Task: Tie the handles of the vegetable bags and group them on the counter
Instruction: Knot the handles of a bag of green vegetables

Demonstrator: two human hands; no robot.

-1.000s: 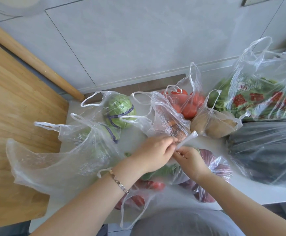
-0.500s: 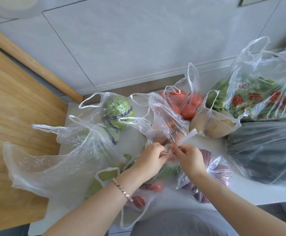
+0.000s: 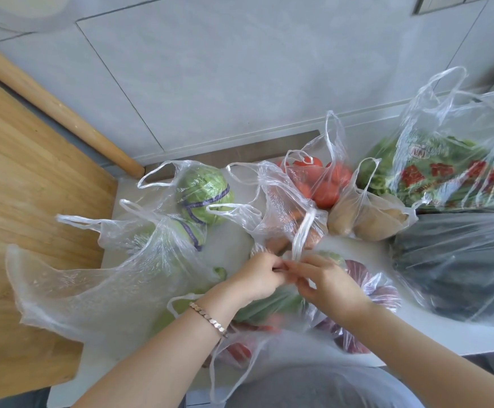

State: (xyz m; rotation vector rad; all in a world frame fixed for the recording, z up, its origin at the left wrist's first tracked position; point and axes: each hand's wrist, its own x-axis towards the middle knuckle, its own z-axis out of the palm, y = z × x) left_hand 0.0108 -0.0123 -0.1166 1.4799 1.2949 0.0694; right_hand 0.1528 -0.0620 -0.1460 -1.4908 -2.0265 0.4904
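Both hands are right at the middle of the counter (image 3: 434, 343), pinched together over the bag (image 3: 272, 304) nearest the body. The left hand (image 3: 259, 279) is closed on one twisted handle; the right hand (image 3: 328, 279) is closed on the other, and a white handle strand (image 3: 303, 234) stands up from between the fingers. A knot is being worked, though motion blur hides whether the first loop is through.

To do this well: keep both strands taut, pull outward and low so the knot seats down on the bag's mouth, and don't let the thin film tear.

Around them, plenty left to do. The cabbage bag (image 3: 201, 195) sits open to the left, the tomato bag (image 3: 322, 178) and potato bag (image 3: 369, 216) stand behind with handles loose, and the greens bag (image 3: 451, 169) gapes at far right. A purple bag (image 3: 369, 293) lies just beside the right wrist. Early going, I'd say.
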